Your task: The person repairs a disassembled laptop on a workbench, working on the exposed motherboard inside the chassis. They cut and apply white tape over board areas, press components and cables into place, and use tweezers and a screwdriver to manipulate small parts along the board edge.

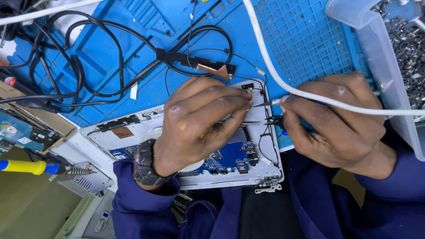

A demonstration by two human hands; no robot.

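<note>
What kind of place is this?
Likely an electronics repair bench: an opened laptop with its blue circuit board bare on a blue work mat, a soldering iron, and a bin of screws.

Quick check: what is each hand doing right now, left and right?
Left hand: fingers pressed down on the opened laptop chassis, gripping nothing.
Right hand: closed on a thin screwdriver.

This was an electronics repair workshop. A blue perforated work mat (305,40) covered the bench, where an opened white laptop shell (133,132) showed its blue circuit board (234,157). A yellow-handled soldering iron (40,167) lay at the left edge, and a clear plastic bin of metal screws (400,48) sat at the right corner.
</note>
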